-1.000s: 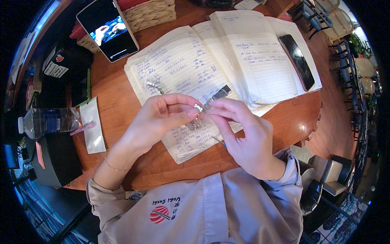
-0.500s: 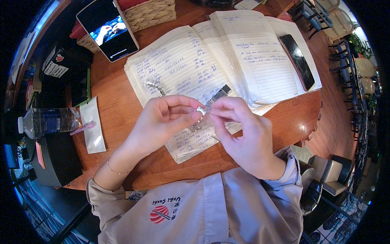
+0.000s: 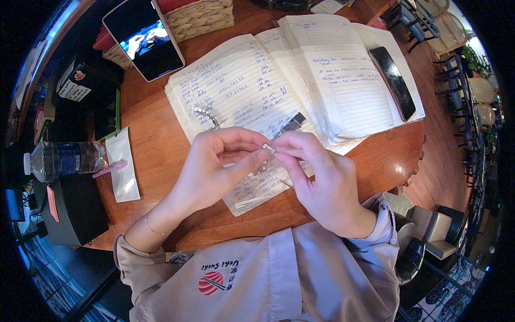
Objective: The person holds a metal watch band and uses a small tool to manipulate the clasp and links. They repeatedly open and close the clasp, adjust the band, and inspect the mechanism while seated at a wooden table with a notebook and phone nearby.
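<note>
Fingers (image 3: 252,155) of my left hand (image 3: 214,172) and my right hand (image 3: 322,182) pinched one small silver metal piece (image 3: 268,147) between them, held just above the open lined notebook (image 3: 289,80) on the round wooden table (image 3: 155,145).

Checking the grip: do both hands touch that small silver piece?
Touching. The head view shows left hand and right hand fingertips pinching the small silver piece from both sides.
</note>
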Available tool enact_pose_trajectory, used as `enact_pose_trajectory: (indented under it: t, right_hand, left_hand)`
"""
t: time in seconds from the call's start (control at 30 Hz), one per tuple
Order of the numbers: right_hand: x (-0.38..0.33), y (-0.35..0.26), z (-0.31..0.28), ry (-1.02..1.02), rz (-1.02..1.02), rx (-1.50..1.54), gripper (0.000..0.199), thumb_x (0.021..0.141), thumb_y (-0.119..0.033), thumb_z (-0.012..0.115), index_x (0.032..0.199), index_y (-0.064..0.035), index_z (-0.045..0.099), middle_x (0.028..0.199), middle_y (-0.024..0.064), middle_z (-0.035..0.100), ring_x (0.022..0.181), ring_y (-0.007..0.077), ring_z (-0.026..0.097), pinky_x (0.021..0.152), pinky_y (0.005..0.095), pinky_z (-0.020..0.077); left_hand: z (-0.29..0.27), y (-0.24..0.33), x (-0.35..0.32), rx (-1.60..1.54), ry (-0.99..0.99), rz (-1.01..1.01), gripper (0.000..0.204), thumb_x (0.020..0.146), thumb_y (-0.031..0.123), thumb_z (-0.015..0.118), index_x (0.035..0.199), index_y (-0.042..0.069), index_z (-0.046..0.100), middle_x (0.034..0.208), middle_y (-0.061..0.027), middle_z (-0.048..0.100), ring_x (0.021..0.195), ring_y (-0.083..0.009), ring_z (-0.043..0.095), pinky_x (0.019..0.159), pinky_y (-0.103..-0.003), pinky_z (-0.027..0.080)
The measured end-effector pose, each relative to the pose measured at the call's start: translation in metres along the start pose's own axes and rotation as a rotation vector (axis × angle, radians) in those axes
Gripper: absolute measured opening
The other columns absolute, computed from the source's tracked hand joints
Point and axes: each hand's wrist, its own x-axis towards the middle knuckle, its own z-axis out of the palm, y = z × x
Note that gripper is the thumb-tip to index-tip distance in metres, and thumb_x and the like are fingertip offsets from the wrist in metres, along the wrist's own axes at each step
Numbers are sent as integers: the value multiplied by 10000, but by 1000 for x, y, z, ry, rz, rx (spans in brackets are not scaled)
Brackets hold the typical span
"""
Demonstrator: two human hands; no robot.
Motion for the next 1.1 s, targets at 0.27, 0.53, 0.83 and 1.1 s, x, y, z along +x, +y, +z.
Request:
enact_pose_trajectory:
  t: [0.27,0.53,0.83,1.1]
  right_hand:
    - [-3,1,-8,-16,103,-7,139,796,-72,558,932,-67,531,718,117,604,632,277,604,536,346,471]
    - [7,48,-24,196,159,-93,87,772,-30,544,848,-5,579,775,159,596,693,306,589,600,346,453]
    - [19,48,-11,70,315,11,64,767,-40,561,814,3,560,759,155,587,660,288,585,592,334,450]
    - [19,49,-7,80,297,20,67,758,-27,567,813,10,568,759,145,582,655,268,584,588,328,454]
  left_hand:
    - [-3,-4,2,-2,6,-28,211,796,67,610,972,-39,561,904,-94,608,825,-116,584,761,-227,466]
    - [-2,-4,4,6,10,-56,209,800,58,602,976,-41,550,909,-106,601,842,-145,594,773,-246,471]
    - [-3,-2,3,114,-29,-34,170,803,55,597,945,-31,560,914,-67,593,850,-105,564,773,-226,454]
    - [-3,-8,5,103,4,19,182,788,20,595,966,-5,563,896,-42,593,818,-68,547,723,-198,447]
